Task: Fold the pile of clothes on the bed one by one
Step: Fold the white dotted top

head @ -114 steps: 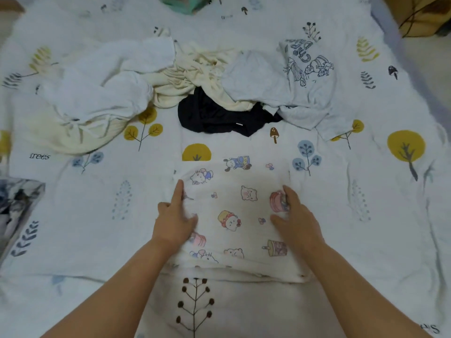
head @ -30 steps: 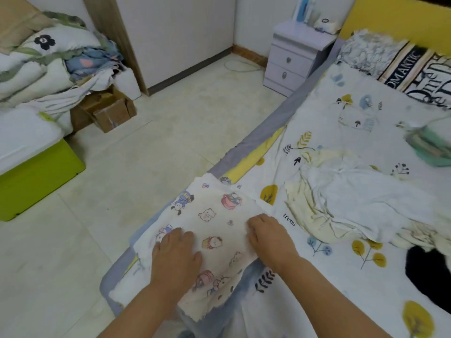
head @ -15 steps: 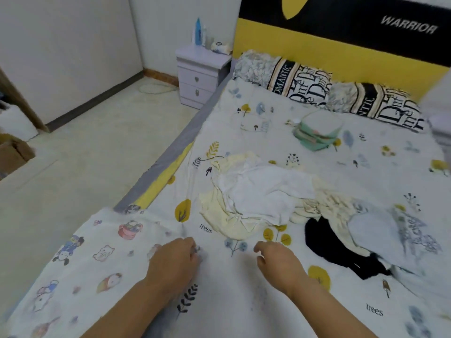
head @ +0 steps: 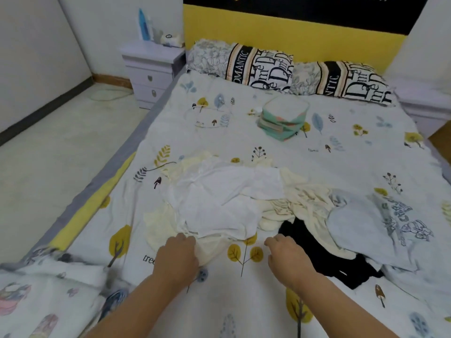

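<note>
Pile of clothes (head: 268,211) lay mid-bed (head: 244,132). Left hand (head: 177,254) rested at cream garment (head: 158,225) hem, grip state unclear. Right hand (head: 288,252) hovered beside, fingers loosely curled, holding nothing. Fabric judged light, limp, crease-prone; best pinched at hem corners.

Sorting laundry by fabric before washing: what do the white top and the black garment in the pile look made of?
White top: looks like thin, matte woven cotton, judging by its crisp, sharp creases. Black garment: soft, matte fabric, possibly a knit; it lies limp with no sheen, but it is too dark to show any weave.
</note>
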Available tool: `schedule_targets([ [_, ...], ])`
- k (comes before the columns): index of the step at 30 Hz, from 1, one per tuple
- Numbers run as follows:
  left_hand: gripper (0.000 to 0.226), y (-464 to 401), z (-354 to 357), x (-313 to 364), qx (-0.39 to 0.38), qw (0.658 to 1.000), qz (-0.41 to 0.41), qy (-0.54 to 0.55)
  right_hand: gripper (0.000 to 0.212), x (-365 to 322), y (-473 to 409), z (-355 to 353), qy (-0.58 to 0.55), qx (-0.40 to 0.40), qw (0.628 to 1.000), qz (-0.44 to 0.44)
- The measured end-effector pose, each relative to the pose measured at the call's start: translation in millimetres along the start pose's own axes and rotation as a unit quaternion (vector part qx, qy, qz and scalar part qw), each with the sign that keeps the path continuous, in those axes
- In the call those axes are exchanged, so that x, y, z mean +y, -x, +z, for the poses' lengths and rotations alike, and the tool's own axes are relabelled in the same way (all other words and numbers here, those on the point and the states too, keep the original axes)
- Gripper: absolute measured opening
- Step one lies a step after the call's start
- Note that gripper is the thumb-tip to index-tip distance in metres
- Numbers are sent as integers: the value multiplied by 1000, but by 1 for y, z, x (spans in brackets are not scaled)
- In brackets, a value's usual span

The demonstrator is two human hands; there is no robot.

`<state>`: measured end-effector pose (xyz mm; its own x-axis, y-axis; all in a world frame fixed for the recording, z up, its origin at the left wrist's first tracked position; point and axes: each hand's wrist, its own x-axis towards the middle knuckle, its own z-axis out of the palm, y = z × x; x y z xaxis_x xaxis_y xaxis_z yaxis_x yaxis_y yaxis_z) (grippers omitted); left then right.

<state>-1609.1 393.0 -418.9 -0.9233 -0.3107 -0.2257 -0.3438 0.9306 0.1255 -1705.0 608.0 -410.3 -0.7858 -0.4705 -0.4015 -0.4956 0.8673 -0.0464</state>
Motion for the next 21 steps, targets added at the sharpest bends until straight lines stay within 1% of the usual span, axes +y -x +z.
schedule_targets([
  [1,28,-13,3,3,-3,1000,25,-18,41,0,-12,2,2,3,1000,3],
  [3,37,-35,10,7,-18,999,31,-26,47,-2,-35,10,-1,11,1000,7],
  [4,45,-46,16,11,-17,999,29,-1,53,-3,-46,15,-6,16,1000,10],
  [5,52,-59,27,12,-1,1000,8,8,61,-5,-58,21,-7,19,1000,12],
  [7,64,-77,45,14,-26,1000,-6,-5,79,-8,-79,30,-10,28,1000,8],
  [9,74,-93,57,17,6,1000,8,-19,94,-15,-98,33,-28,37,999,3],
  [11,77,-103,63,19,25,999,24,-39,105,-20,-112,40,-32,41,999,-2],
  [12,74,-108,65,18,8,998,31,-52,104,-22,-114,42,-27,35,999,-10],
  [13,67,-110,67,16,-17,997,46,-62,95,-24,-116,50,-9,21,999,-25],
  [14,58,-111,70,14,-41,995,64,-69,82,-27,-114,54,8,25,999,-42],
  [16,44,-106,72,10,-75,990,102,-69,55,-33,-107,62,33,79,993,-82],
  [17,41,-101,72,8,-78,988,117,-60,44,-35,-102,64,29,91,992,-88],
  [19,42,-86,61,6,-79,989,125,-9,29,-40,-83,61,-86,10,993,-82],
  [20,40,-78,52,4,-76,988,132,18,29,-41,-72,60,-119,-38,989,-78],
  [21,31,-69,40,2,-71,987,141,28,31,-42,-61,57,-136,-48,986,-78],
])
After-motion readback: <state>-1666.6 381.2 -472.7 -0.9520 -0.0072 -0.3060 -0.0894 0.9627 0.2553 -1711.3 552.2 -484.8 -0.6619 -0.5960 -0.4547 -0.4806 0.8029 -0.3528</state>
